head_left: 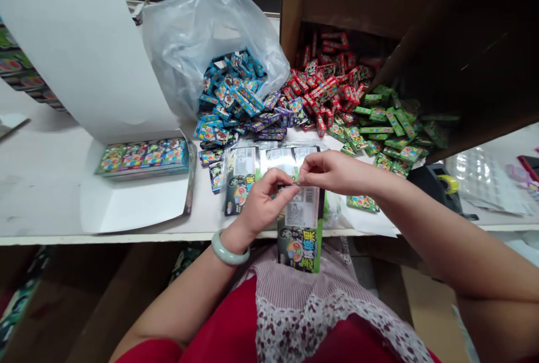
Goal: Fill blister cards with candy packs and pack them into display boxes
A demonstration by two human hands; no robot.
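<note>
My left hand, with a pale bangle at the wrist, pinches the top edge of a black and green printed packet. Beside it, my right hand is closed in a pinch at the same top edge. The fingertips nearly meet there. The packet hangs upright over the table's front edge, a white label on its upper part. Behind the hands, more packets with white labels lie flat on the table.
An open white box holding a row of small boxes stands at left. Behind are a plastic bag and piles of blue, red and green small boxes. A black tape dispenser sits at right.
</note>
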